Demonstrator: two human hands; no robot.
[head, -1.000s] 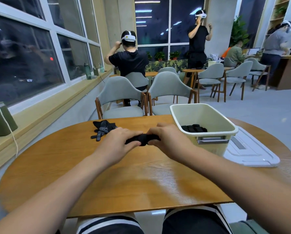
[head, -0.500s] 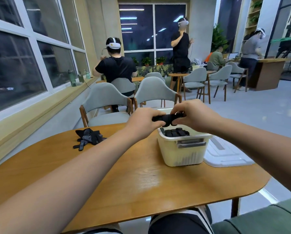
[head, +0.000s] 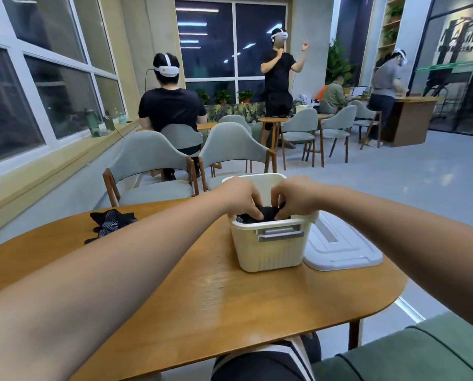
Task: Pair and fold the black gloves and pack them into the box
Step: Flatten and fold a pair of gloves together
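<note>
A cream plastic box (head: 268,248) stands on the wooden table (head: 202,303), right of the middle. Both my hands reach into its open top. My left hand (head: 241,198) and my right hand (head: 293,196) grip a folded black glove bundle (head: 268,211) from either end, just inside the rim. More black gloves lie under it in the box, mostly hidden. A loose heap of black gloves (head: 110,222) with grey dotted palms lies on the table at the far left.
The box's white lid (head: 339,248) lies flat on the table to the right of the box. Two grey chairs (head: 153,171) stand behind the table. A green sofa cushion (head: 422,353) is at the lower right. Other people sit and stand farther back.
Both hands lifted the folded glove bundle off the table, carried it right over the box, and have now lowered it into the box's opening.
</note>
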